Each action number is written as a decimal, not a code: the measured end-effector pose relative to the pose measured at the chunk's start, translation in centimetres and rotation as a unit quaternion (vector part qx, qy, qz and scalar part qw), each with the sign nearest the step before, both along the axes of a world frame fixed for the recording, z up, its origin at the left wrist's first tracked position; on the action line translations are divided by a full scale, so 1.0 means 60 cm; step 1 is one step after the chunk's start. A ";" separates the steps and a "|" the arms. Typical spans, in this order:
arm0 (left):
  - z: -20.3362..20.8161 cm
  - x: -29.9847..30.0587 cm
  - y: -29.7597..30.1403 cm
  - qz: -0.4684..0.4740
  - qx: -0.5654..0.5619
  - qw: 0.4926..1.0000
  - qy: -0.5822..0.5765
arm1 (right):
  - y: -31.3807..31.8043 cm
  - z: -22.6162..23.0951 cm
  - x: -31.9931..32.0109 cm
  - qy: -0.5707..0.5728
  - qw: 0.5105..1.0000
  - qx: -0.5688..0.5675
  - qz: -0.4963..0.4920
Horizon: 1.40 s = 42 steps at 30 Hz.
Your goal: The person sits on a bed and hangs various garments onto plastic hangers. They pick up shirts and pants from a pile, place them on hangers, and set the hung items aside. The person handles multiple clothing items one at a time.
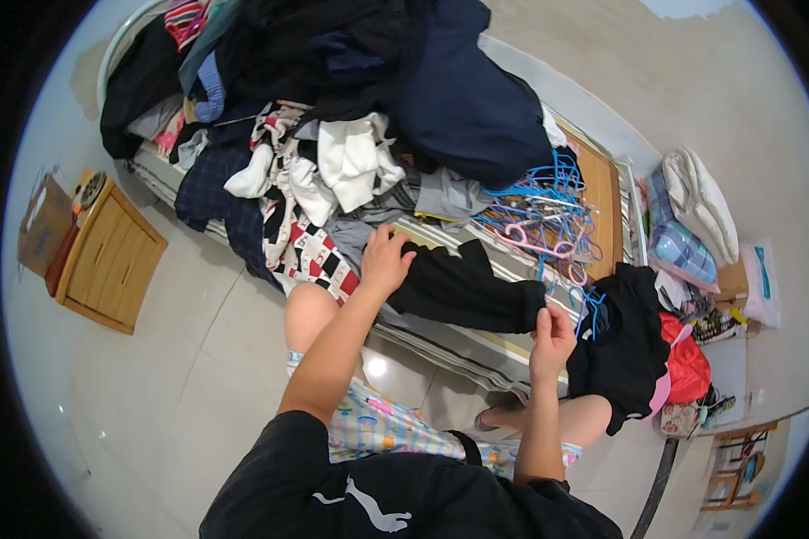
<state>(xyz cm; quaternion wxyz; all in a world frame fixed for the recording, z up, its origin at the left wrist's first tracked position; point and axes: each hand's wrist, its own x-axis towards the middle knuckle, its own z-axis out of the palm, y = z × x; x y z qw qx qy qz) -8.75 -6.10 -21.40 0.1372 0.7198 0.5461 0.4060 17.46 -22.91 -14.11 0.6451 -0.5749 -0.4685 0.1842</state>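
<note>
A black garment [466,289], long and folded narrow, stretches between my two hands over the front edge of the bed. Whether it is a pair of trousers or a top, I cannot tell. My left hand [386,262] grips its left end, fingers bent over the cloth. At the other end, my right hand [553,341] pinches the corner between thumb and fingers. Just beyond my left hand lie a red, black and white patterned cloth [307,250] and a white garment [349,162]. Behind the black garment is a grey piece of clothing [445,198].
Blue and pink hangers [548,211] lie tangled on the bed [508,346]. A dark heap of clothes [463,81] covers its far side. Black clothing [622,337] and a red bag [685,359] are at the right. A wooden cabinet [112,256] stands left.
</note>
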 end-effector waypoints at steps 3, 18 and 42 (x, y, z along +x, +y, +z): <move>0.008 0.018 -0.008 -0.038 0.093 0.995 0.019 | -0.036 -0.001 0.023 -0.066 0.997 -0.043 -0.024; 0.193 0.113 -0.115 -0.300 -0.030 0.928 -0.219 | -0.146 0.124 0.101 0.154 0.943 0.269 -0.124; 0.071 0.310 0.086 -0.204 0.118 0.972 0.014 | 0.091 -0.224 0.204 -0.320 0.892 -0.204 -0.246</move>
